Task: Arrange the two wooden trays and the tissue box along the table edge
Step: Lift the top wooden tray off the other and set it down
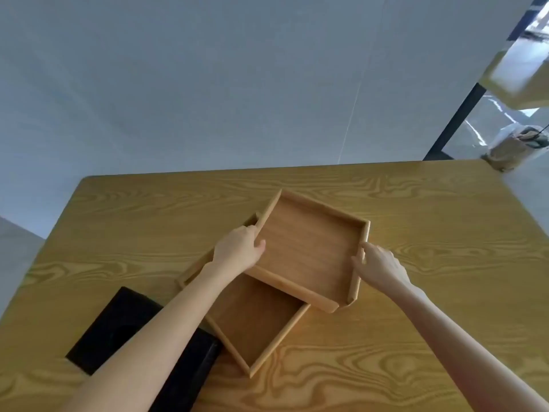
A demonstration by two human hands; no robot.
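An upper wooden tray (309, 248) is held tilted above a lower wooden tray (255, 322) that lies on the wooden table (416, 292). My left hand (240, 248) grips the upper tray's left rim, thumb inside. My right hand (380, 266) holds its right rim near the corner. The upper tray overlaps the lower one's far part. A black box (118, 325), likely the tissue box, lies at the near left, partly hidden under my left forearm.
The table's far edge (237, 171) meets a grey wall. At the far right stand a black post (454, 126) and a bag-like object on the floor (517, 150). Bare tabletop stretches to the right and along the far side.
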